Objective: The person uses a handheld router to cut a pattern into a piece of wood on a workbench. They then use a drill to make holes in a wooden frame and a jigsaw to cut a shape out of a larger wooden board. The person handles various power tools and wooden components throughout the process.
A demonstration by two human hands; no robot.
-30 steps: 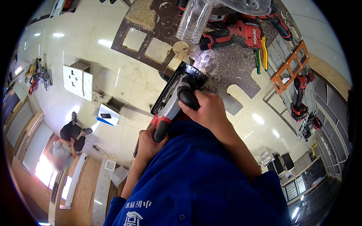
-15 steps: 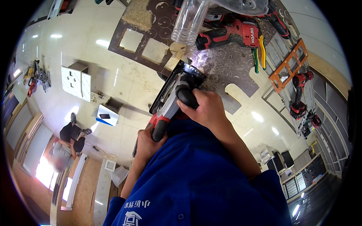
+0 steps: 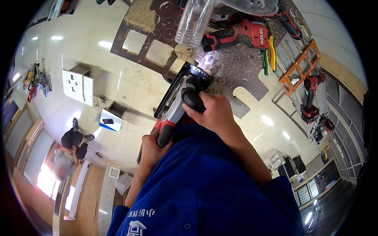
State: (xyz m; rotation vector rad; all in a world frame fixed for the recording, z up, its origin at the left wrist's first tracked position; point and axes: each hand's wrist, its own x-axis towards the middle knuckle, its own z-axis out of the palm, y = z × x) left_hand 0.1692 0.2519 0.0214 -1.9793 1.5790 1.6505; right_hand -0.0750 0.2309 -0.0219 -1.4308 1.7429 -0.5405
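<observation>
A grey, red and black circular saw (image 3: 173,106) is held in both hands, slanting over the near edge of a dark, dusty board (image 3: 157,64). My left hand (image 3: 153,144) wraps round its rear handle. My right hand (image 3: 214,112) is closed round the black front knob. The long black base plate (image 3: 171,94) runs along the saw's left side, and its front end meets the board. A bright light shines on the dust just ahead of it. The blade cannot be seen.
Beyond the saw lie a red-black power tool (image 3: 238,36), a clear dust container (image 3: 193,25) and green-yellow handled pliers (image 3: 271,55). Square cutouts (image 3: 134,42) open the board. At right are an orange template (image 3: 299,69) and a cordless drill (image 3: 312,96). A person (image 3: 73,149) sits at far left.
The whole view has shifted very slightly, so the saw and bench appear a little further left. Both hands keep their hold on the saw.
</observation>
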